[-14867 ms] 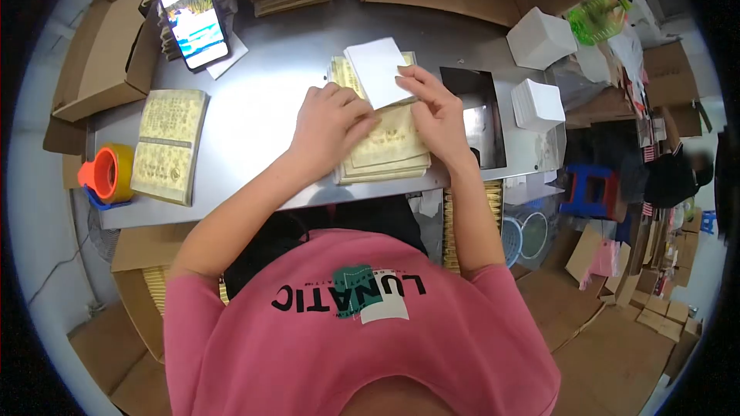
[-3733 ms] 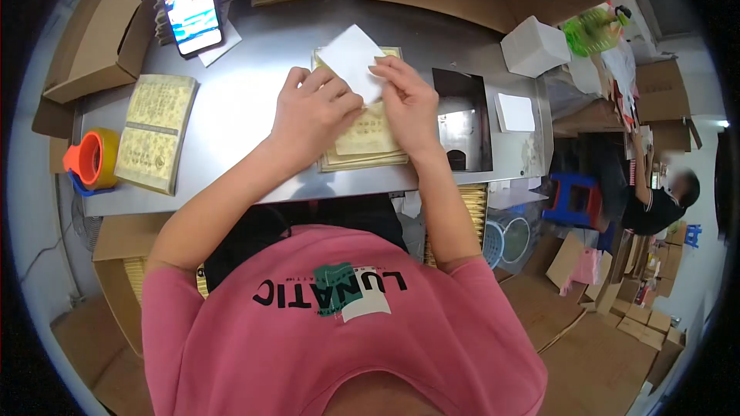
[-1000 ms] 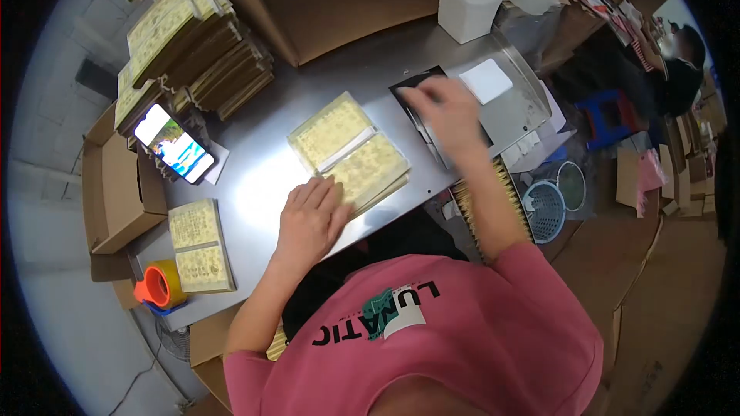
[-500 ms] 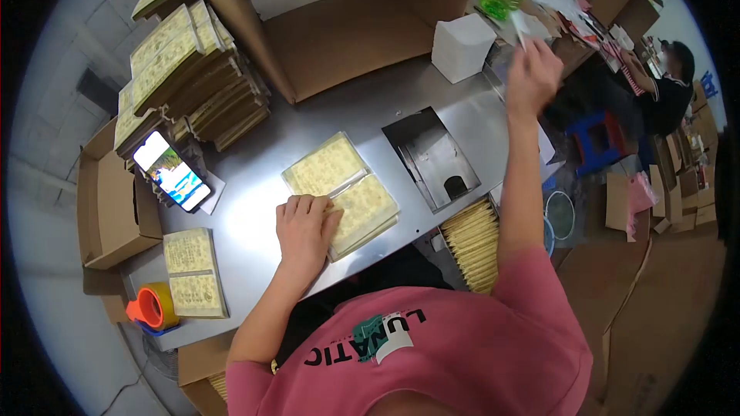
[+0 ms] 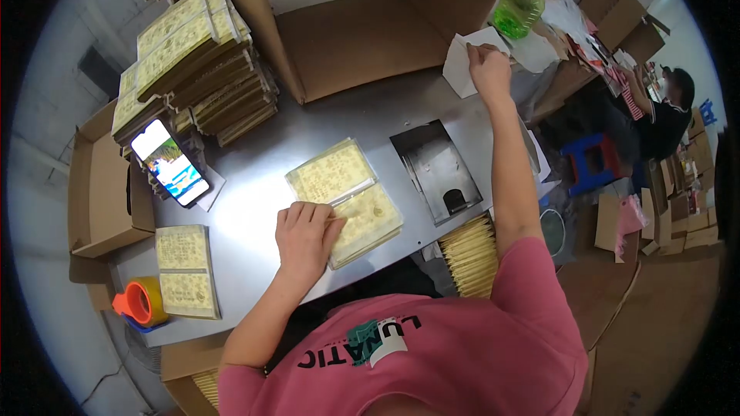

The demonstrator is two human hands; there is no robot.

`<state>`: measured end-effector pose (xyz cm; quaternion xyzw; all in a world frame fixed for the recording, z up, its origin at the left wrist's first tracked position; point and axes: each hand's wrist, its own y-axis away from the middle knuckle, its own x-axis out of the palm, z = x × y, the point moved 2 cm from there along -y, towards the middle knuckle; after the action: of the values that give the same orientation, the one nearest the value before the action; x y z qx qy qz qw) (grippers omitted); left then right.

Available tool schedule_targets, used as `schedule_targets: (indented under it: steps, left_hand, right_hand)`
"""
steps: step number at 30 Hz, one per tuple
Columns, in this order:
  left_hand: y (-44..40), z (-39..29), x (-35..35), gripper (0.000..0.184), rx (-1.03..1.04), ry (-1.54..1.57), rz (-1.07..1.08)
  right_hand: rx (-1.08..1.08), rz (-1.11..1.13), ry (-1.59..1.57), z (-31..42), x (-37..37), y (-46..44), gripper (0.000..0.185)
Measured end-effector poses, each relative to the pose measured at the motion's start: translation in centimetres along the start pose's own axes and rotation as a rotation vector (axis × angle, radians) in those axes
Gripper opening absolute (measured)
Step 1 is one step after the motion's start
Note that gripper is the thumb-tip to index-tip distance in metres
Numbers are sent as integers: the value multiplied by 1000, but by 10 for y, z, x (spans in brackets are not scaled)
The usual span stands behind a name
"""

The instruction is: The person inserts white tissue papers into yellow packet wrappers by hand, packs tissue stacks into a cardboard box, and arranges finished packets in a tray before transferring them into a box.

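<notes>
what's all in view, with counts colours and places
Table: one, silver, centre
Packet stack: one, yellow, table centre
Packet bundle: one, yellow, table's left
Piled packets: many, yellow, upper left
Phone: one, black, beside piled packets
Ring: one, orange and yellow, lower left
Large carton: one, brown, top centre
Small carton: one, brown, left
Card stack: one, white, upper right
Panel: one, dark, right of packet stack
Container: one, green, beyond card stack
Folded pieces: many, gold, below table edge
Stool: one, blue and red, right
Person: one, dark top, far right
Boxes and clutter: uncountable, mostly brown, far right
Shirt: one, pink, bottom centre
Left grip: one, bare, on packet stack
Right grip: one, bare, at card stack
</notes>
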<state>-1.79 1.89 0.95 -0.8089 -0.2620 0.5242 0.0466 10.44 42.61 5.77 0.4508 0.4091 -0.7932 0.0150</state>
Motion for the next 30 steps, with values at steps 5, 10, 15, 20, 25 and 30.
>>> schedule_targets:
  steps: [5,10,15,20,25,30]
  left_hand:
    - [1,2,2,21,13,-20,-64]
    - [0,5,0,22,-26,14,-31]
    - [0,9,1,21,-67,75,-9]
    - [0,7,0,19,-75,100,-8]
    - [2,7,0,18,-101,102,17]
    - [1,5,0,13,-76,101,-16]
  right_hand:
    - [87,131,-84,-3,-5,-4,35]
    - [141,207,-80,-8,-10,-10,35]
    - [135,69,-104,-10,-3,-3,34]
    - [197,231,-281,-15,-6,-6,32]
    - [268,306,-343,-12,-11,-7,32]
    - [285,295,-383,-7,-18,-4,32]
